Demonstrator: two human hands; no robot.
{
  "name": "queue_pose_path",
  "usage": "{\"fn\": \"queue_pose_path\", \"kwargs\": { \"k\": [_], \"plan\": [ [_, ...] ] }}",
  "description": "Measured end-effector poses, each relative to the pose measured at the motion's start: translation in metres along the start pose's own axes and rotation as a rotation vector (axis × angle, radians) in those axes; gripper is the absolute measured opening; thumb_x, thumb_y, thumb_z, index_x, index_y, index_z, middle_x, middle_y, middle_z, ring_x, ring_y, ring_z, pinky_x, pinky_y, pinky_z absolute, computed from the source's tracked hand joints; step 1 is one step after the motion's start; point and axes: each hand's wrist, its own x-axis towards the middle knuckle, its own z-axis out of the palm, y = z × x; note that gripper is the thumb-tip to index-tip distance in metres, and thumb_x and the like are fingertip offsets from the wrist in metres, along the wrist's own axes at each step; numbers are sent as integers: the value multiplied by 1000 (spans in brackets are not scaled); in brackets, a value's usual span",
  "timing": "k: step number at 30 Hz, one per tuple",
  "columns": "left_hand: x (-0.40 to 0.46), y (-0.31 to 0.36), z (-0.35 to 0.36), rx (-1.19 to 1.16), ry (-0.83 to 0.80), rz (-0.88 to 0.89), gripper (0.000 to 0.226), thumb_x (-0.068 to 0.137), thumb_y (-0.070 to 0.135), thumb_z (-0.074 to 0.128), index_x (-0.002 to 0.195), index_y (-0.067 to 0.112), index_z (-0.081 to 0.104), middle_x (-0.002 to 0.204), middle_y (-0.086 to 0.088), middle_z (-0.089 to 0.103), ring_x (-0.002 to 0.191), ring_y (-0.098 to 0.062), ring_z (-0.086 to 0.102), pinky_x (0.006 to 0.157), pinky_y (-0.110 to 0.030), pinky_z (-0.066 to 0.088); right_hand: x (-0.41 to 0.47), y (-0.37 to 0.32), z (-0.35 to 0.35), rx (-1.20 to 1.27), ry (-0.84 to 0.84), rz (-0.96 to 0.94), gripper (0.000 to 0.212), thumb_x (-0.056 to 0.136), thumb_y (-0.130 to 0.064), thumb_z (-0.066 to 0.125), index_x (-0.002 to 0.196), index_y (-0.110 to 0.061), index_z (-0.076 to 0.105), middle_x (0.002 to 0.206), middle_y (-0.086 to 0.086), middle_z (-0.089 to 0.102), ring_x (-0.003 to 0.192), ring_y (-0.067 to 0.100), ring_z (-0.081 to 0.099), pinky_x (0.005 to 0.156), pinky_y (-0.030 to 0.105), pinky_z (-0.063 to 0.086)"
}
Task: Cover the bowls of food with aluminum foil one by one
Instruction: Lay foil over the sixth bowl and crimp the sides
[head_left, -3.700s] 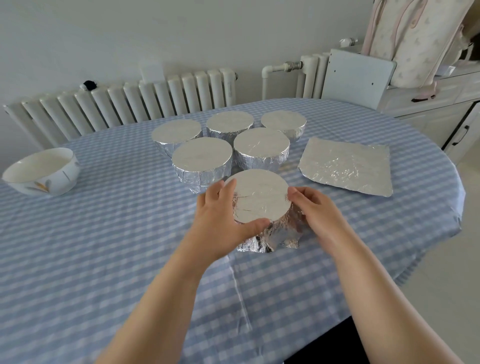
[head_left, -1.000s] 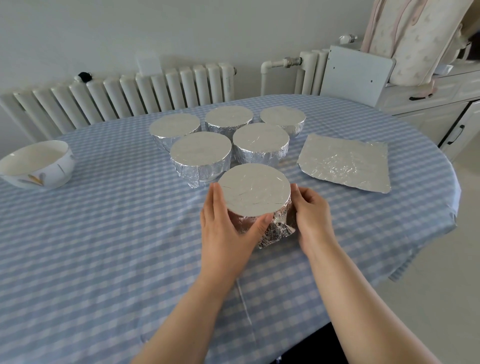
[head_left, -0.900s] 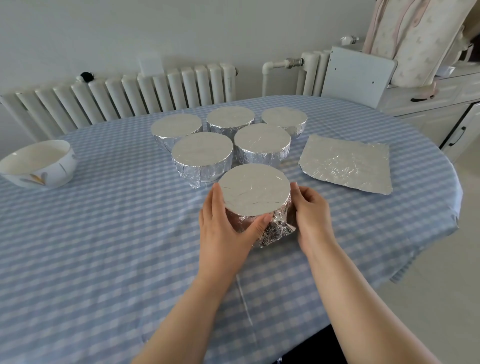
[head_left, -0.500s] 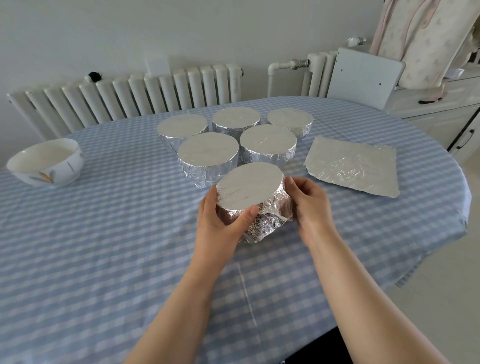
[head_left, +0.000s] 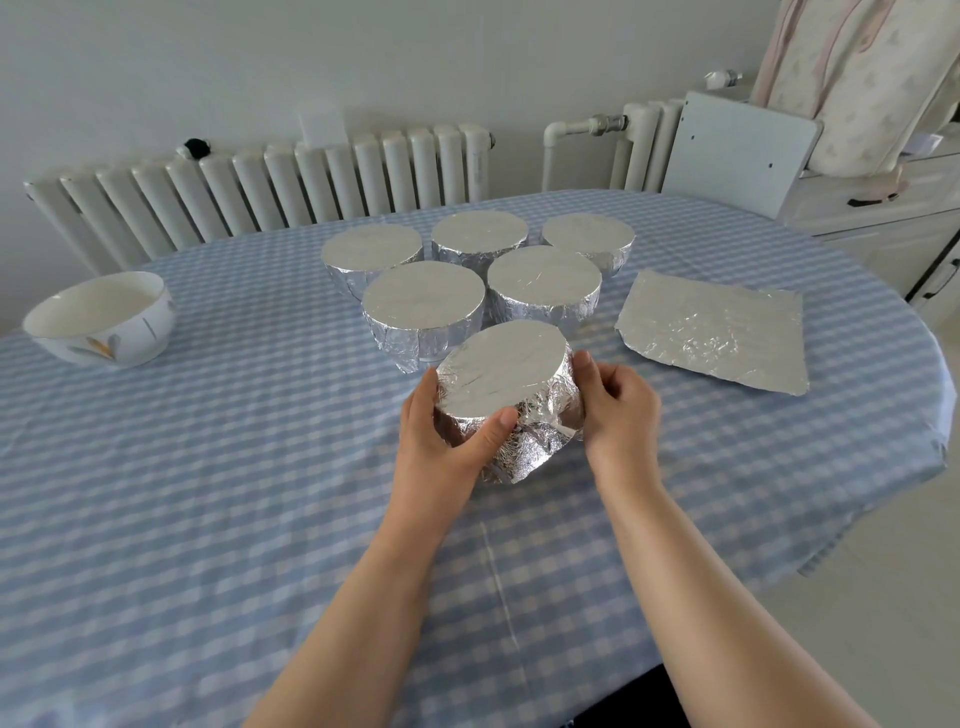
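Tilted now, the wrapped bowl leans up toward the left, where a second ago it sat flat between both hands. On the counter, an uncovered bowl stands far left. Left hand grips the wrapped bowl's near side; right hand curls against its right wall, apparently pressing foil. Five covered bowls cluster behind; a foil sheet lies right.

On the table before you, five wrapped bowls cluster far of centre, three behind two. A sixth bowl sits tilted just near of them, between your hands. A foil sheet lies right; an uncovered bowl stands far left.
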Motion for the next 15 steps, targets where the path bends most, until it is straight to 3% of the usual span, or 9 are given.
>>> {"fn": "queue_pose_path", "kwargs": {
  "k": [2, 5, 7, 10, 12, 15],
  "plan": [
    [0, -3, 0, 5, 0, 9, 72, 59, 63, 78, 123, 40, 54, 128, 4, 54, 112, -9, 56, 84, -10, 45, -3, 2, 0, -41, 4, -80, 32, 101, -33, 50, 76, -22, 66, 76, -1, 69, 66, -2, 63, 62, 15, 45],
    [0, -4, 0, -5, -8, 7, 71, 57, 67, 76, 122, 48, 52, 129, 7, 53, 117, -9, 54, 91, -15, 46, -9, 10, -1, -74, -7, -154, 33, 99, -40, 37, 87, -34, 67, 99, 1, 69, 93, 15, 66, 84, 37, 52],
    [-1, -2, 1, -25, -6, -3, 62, 56, 65, 77, 110, 59, 48, 129, 11, 49, 117, -3, 52, 87, -9, 43, -13, 14, -2, -62, -40, -158, 32, 97, -45, 36, 93, -37, 66, 104, -2, 69, 99, 15, 65, 90, 44, 51],
    [-3, 2, 2, -29, -4, -11, 57, 57, 58, 79, 104, 58, 47, 127, 13, 47, 108, 10, 50, 79, -2, 40, -19, 18, -3, -19, -98, -136, 36, 94, -56, 38, 102, -38, 68, 106, -5, 71, 103, 14, 66, 92, 48, 51],
    [-4, 4, 2, -35, 3, -21, 55, 56, 60, 78, 101, 58, 47, 123, 16, 46, 96, 16, 49, 77, -3, 40, -23, 17, -4, -1, -143, -123, 34, 93, -60, 40, 107, -43, 66, 105, -6, 71, 100, 11, 67, 93, 45, 51],
    [-5, 5, 2, -7, 13, -17, 49, 60, 56, 77, 99, 56, 47, 118, 17, 45, 88, 17, 47, 76, -2, 38, -29, 8, -6, -21, -189, -135, 26, 95, -58, 42, 109, -46, 60, 96, -14, 71, 90, -2, 67, 89, 29, 51]
  ]
}}
